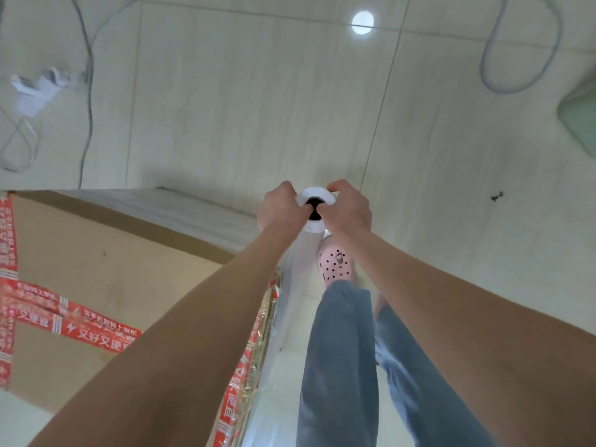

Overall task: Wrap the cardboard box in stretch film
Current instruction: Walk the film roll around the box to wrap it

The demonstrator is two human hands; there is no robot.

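— Where's the cardboard box (106,279)?
— Lower left of the frame: brown, crossed with red printed tape (96,333), clear film (180,208) stretched along its far side.
— And the hands?
— Centre frame: the left hand (280,208) and right hand (346,209) both curl tight on the top end of the upright stretch film roll (314,195), thumbs hooked into its dark core

The cardboard box (96,269) runs off the left edge; the film roll (315,226) is mostly hidden.

Brown cardboard box (106,272) with red white-lettered tape (80,327), white film roll (314,225), pink black-dotted shoe (335,264)
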